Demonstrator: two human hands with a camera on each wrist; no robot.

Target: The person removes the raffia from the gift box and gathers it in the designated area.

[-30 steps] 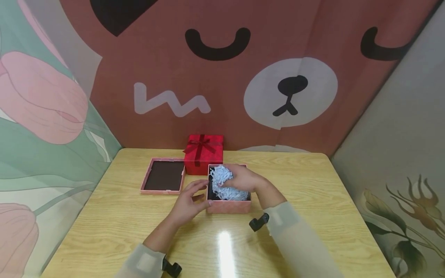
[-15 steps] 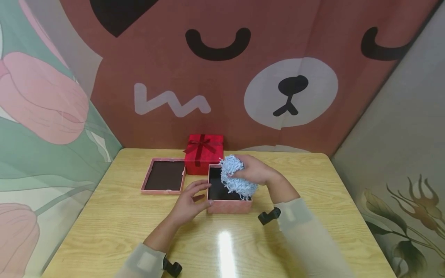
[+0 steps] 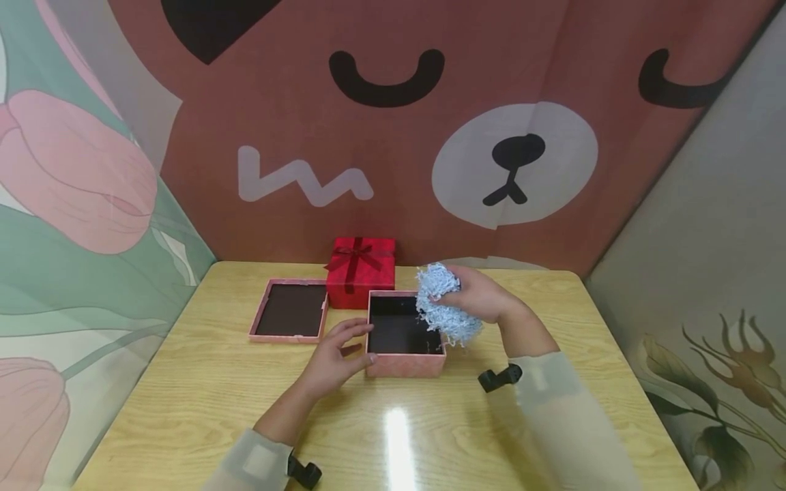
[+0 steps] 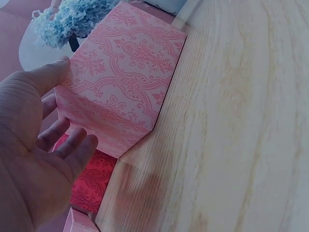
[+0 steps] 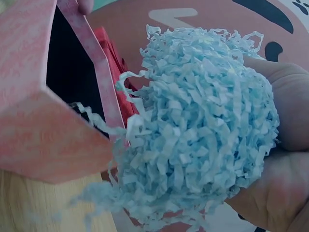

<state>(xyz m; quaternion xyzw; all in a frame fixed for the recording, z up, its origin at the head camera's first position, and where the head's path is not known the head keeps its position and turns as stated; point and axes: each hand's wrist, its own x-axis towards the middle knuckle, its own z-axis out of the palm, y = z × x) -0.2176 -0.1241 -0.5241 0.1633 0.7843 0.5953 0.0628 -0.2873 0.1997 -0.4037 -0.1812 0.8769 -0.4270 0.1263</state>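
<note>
My right hand (image 3: 485, 296) grips a clump of light-blue crinkle paper shreds (image 3: 445, 310) above the right rim of an open pink box (image 3: 405, 366). In the right wrist view the shredded paper (image 5: 198, 116) fills the middle, with loose strands trailing toward the box (image 5: 53, 140). Much of that hand is hidden behind it. The box has a dark inside, with a few small shreds visible near its right side. My left hand (image 3: 331, 365) rests its thumb and fingers against the box's left side and front corner. The left wrist view shows these fingers (image 4: 72, 145) spread and loosely bent against the patterned wall.
Behind the pink box stands a red gift box (image 3: 362, 273) with a dark ribbon bow. A shallow pink lid (image 3: 288, 339), dark side up, lies to its left. All stand on a wooden table (image 3: 528, 423) before a printed wall hanging (image 3: 393, 150).
My right hand has lifted the shredded paper out of the pink box and moved it up and to the right. The box's dark inside is now exposed. My left hand has stayed put.
</note>
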